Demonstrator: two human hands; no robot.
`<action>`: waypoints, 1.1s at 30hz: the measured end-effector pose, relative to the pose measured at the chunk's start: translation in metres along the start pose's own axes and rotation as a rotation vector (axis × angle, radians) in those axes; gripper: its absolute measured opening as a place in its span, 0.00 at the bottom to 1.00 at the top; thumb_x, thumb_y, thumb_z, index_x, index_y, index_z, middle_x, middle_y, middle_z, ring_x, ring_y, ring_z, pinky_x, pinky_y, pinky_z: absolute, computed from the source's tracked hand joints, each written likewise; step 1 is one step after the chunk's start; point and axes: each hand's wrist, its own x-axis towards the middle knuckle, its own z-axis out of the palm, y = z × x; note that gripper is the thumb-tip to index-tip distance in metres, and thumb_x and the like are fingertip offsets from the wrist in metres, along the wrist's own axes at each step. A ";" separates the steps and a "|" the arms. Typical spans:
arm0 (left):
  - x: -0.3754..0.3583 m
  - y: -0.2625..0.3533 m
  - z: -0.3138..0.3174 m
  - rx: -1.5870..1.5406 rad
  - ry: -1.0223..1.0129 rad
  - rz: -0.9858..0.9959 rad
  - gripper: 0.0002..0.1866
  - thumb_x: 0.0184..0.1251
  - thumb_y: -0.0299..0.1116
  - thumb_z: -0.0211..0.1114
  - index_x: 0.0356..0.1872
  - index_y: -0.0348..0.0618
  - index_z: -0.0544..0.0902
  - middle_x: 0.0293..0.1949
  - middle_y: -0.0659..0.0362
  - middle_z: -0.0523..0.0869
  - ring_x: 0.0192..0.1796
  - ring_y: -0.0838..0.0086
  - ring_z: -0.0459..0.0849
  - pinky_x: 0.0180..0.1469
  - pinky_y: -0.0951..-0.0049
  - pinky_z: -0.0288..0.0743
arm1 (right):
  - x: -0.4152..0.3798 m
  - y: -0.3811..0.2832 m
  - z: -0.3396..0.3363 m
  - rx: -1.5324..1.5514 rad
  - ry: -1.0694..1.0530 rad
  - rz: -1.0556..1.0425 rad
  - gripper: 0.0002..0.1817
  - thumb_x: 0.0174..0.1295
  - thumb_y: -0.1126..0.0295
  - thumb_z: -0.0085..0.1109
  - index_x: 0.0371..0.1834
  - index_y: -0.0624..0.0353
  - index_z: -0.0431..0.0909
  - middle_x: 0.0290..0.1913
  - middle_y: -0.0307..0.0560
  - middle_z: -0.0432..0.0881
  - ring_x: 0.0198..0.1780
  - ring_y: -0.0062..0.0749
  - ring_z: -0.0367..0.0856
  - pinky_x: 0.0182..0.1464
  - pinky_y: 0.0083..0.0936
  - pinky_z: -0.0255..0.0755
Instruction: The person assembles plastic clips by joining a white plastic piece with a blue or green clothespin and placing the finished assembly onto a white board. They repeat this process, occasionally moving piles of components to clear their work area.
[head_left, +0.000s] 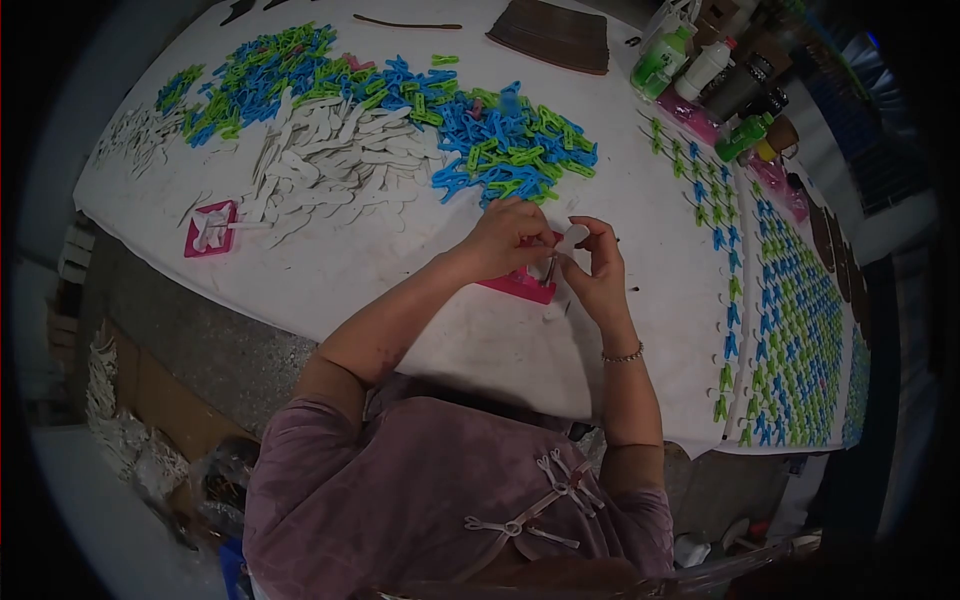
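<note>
My right hand (603,270) pinches a small white flat piece (573,239) with a rounded end, between thumb and fingers. Close beside it, my left hand (508,242) has its fingers curled together near the piece; what they hold, if anything, is too small to make out. Under both hands lies a pink tray (518,284), partly covered by them, with a thin metallic-looking item (549,271) at its right side. Ahead of my hands, blue and green plastic clips (515,145) are heaped beside a pile of white flat strips (330,160).
A second pink tray (232,212) with white paste and a stick stands at the left. Rows of clips (800,340) cover the table's right side. Bottles (660,62) and jars stand at the back right. A dark brown sheet stack (550,35) lies at the far edge.
</note>
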 end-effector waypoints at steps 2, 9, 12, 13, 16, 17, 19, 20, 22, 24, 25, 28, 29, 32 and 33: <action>-0.001 -0.004 0.001 -0.060 0.009 -0.011 0.05 0.52 0.35 0.70 0.29 0.50 0.83 0.36 0.64 0.80 0.44 0.69 0.76 0.53 0.63 0.60 | -0.003 0.008 0.002 0.042 -0.048 0.106 0.24 0.51 0.87 0.57 0.54 0.60 0.69 0.47 0.38 0.74 0.49 0.23 0.73 0.54 0.22 0.66; 0.007 0.032 -0.030 -0.145 0.053 -0.031 0.10 0.54 0.33 0.69 0.36 0.48 0.79 0.35 0.64 0.81 0.42 0.69 0.77 0.50 0.66 0.64 | -0.002 0.002 0.014 -0.004 -0.029 0.158 0.21 0.53 0.82 0.57 0.52 0.59 0.71 0.41 0.38 0.74 0.42 0.24 0.73 0.47 0.20 0.69; 0.008 0.035 -0.034 -0.139 0.112 0.031 0.11 0.55 0.32 0.68 0.38 0.48 0.78 0.34 0.64 0.81 0.42 0.69 0.77 0.50 0.66 0.65 | -0.001 0.004 0.017 -0.142 -0.061 0.098 0.20 0.53 0.80 0.58 0.51 0.60 0.71 0.39 0.40 0.74 0.41 0.25 0.74 0.45 0.22 0.70; 0.007 0.035 -0.036 -0.098 0.098 0.055 0.11 0.54 0.30 0.68 0.38 0.47 0.78 0.34 0.63 0.80 0.42 0.68 0.76 0.49 0.67 0.66 | -0.001 0.008 0.018 -0.161 -0.056 0.097 0.19 0.53 0.79 0.59 0.50 0.60 0.72 0.38 0.41 0.75 0.40 0.27 0.74 0.44 0.23 0.70; 0.005 0.033 -0.040 -0.050 0.080 0.073 0.12 0.54 0.28 0.68 0.39 0.46 0.78 0.35 0.62 0.80 0.41 0.68 0.76 0.48 0.68 0.66 | -0.001 0.011 0.017 -0.174 -0.065 0.101 0.19 0.52 0.79 0.60 0.49 0.61 0.74 0.36 0.43 0.76 0.39 0.29 0.74 0.44 0.25 0.70; 0.004 0.032 -0.041 -0.041 0.078 0.069 0.12 0.54 0.28 0.68 0.39 0.47 0.78 0.35 0.62 0.80 0.41 0.68 0.76 0.48 0.68 0.66 | -0.001 0.011 0.015 -0.169 -0.077 0.103 0.19 0.51 0.79 0.60 0.48 0.61 0.74 0.36 0.44 0.76 0.39 0.30 0.74 0.43 0.26 0.70; -0.001 0.026 -0.041 -0.006 0.071 0.059 0.12 0.54 0.28 0.68 0.39 0.47 0.78 0.35 0.62 0.80 0.41 0.68 0.76 0.49 0.68 0.65 | -0.003 0.011 0.008 -0.260 -0.085 0.041 0.17 0.51 0.81 0.58 0.47 0.62 0.74 0.37 0.41 0.77 0.39 0.27 0.73 0.44 0.23 0.70; -0.004 0.022 -0.040 0.029 0.065 0.048 0.12 0.54 0.29 0.68 0.39 0.47 0.78 0.34 0.62 0.81 0.41 0.68 0.76 0.49 0.67 0.64 | -0.004 0.012 0.005 -0.350 -0.095 -0.022 0.16 0.51 0.82 0.56 0.45 0.62 0.74 0.39 0.38 0.77 0.38 0.23 0.73 0.45 0.21 0.70; -0.008 0.013 -0.034 0.022 0.031 0.022 0.12 0.54 0.29 0.68 0.39 0.48 0.78 0.34 0.63 0.81 0.41 0.68 0.76 0.50 0.67 0.64 | -0.009 0.019 0.000 -0.346 -0.080 -0.001 0.16 0.50 0.83 0.57 0.44 0.62 0.75 0.39 0.39 0.77 0.38 0.23 0.72 0.45 0.20 0.69; -0.010 0.008 -0.028 0.012 -0.003 -0.003 0.12 0.54 0.30 0.68 0.39 0.48 0.78 0.34 0.63 0.81 0.41 0.68 0.76 0.50 0.66 0.63 | -0.012 0.020 -0.004 -0.345 -0.067 0.021 0.15 0.49 0.84 0.57 0.43 0.62 0.75 0.38 0.39 0.77 0.39 0.23 0.72 0.45 0.20 0.69; -0.010 0.007 -0.026 0.011 -0.016 -0.008 0.12 0.54 0.30 0.68 0.39 0.48 0.78 0.34 0.63 0.82 0.41 0.68 0.76 0.51 0.66 0.63 | -0.014 0.019 -0.005 -0.325 -0.060 0.034 0.16 0.49 0.84 0.57 0.43 0.62 0.75 0.38 0.39 0.77 0.39 0.23 0.72 0.45 0.20 0.69; -0.009 0.006 -0.021 0.016 -0.038 -0.025 0.12 0.54 0.30 0.68 0.39 0.49 0.78 0.34 0.63 0.82 0.42 0.68 0.76 0.51 0.66 0.62 | -0.015 0.019 -0.009 -0.327 -0.055 0.033 0.17 0.48 0.84 0.57 0.43 0.62 0.75 0.38 0.39 0.77 0.39 0.23 0.72 0.45 0.20 0.69; -0.009 0.005 -0.021 0.024 -0.048 -0.038 0.12 0.54 0.30 0.68 0.39 0.49 0.78 0.35 0.63 0.82 0.42 0.67 0.77 0.51 0.66 0.63 | -0.015 0.019 -0.009 -0.346 -0.060 0.021 0.17 0.47 0.85 0.57 0.43 0.61 0.75 0.39 0.39 0.77 0.38 0.23 0.72 0.45 0.20 0.69; -0.010 0.002 -0.019 0.012 -0.030 -0.032 0.12 0.53 0.31 0.68 0.39 0.49 0.78 0.35 0.63 0.82 0.42 0.67 0.77 0.51 0.66 0.63 | -0.015 0.018 -0.009 -0.367 -0.049 0.023 0.17 0.47 0.85 0.57 0.43 0.61 0.75 0.38 0.39 0.77 0.38 0.24 0.72 0.45 0.20 0.69; -0.010 0.002 -0.019 0.013 -0.032 -0.032 0.12 0.53 0.31 0.68 0.39 0.49 0.78 0.35 0.63 0.82 0.42 0.67 0.77 0.51 0.66 0.63 | -0.015 0.017 -0.010 -0.365 -0.047 0.024 0.17 0.47 0.85 0.57 0.43 0.61 0.75 0.38 0.39 0.77 0.38 0.24 0.72 0.45 0.20 0.69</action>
